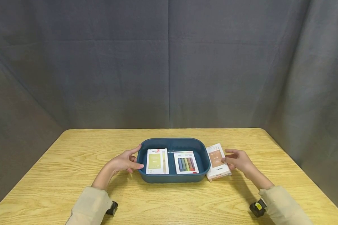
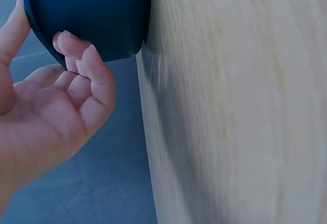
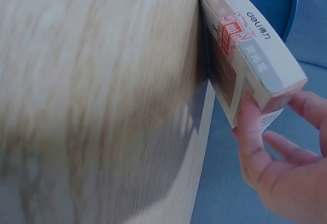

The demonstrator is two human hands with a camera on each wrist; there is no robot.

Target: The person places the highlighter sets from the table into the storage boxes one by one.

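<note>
A dark blue plastic bin [image 1: 171, 178] stands mid-table. My left hand [image 1: 126, 161] grips its left end; in the left wrist view the thumb lies at the rim and the curled fingers touch the outer wall [image 2: 102, 19]. Inside the bin, a white box with a green panel [image 1: 155, 162] lies on the left and a white box [image 1: 186, 162] with a window onto coloured sticks on the right. My right hand [image 1: 238, 161] pinches a white highlighter box with an orange panel [image 1: 216, 158], tilted close against the bin's right end. Printed sides of this box [image 3: 255, 50] show in the right wrist view.
The wooden table [image 1: 169, 206] has rounded far corners. Grey curtains [image 1: 169, 78] hang behind it and along both sides. A black wrist device [image 1: 257, 208] hangs under the right sleeve, another [image 1: 111, 208] under the left.
</note>
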